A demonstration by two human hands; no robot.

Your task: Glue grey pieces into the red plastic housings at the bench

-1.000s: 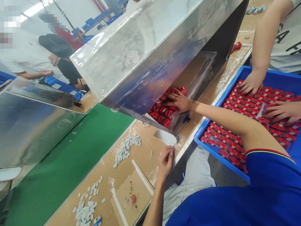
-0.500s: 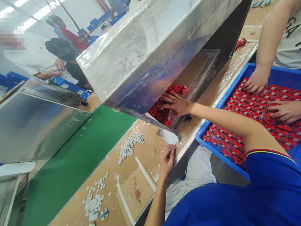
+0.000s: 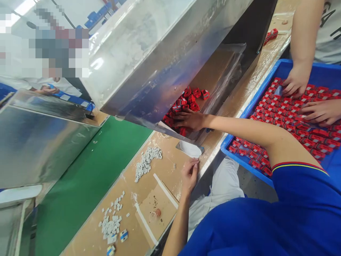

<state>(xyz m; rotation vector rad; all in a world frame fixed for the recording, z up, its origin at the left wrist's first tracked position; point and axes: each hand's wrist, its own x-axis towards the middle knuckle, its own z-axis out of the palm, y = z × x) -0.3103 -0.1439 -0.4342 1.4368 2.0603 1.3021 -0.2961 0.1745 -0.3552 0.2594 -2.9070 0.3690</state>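
Note:
My right hand (image 3: 189, 120) lies with fingers spread on a heap of small red parts (image 3: 196, 93) under the metal hood (image 3: 160, 64). My left hand (image 3: 190, 175) rests at the table edge, fingers curled, just below a white oval piece (image 3: 190, 149). Its thumb and forefinger are close together; whatever may be between them is too small to make out. To its left, a pile of small grey-white pieces (image 3: 148, 161) lies on the brown tabletop (image 3: 167, 185).
Another person's two hands (image 3: 296, 81) are over a blue tray (image 3: 249, 106) of red parts at right. A green belt (image 3: 106, 160) runs along the table's far side. Nearer are a cardboard sheet (image 3: 149, 209) and more pale pieces (image 3: 110, 225). Other people stand at upper left.
My right hand has moved left and lower over the red parts, uncovering more of the heap. My left hand keeps its place. The view has shifted slightly.

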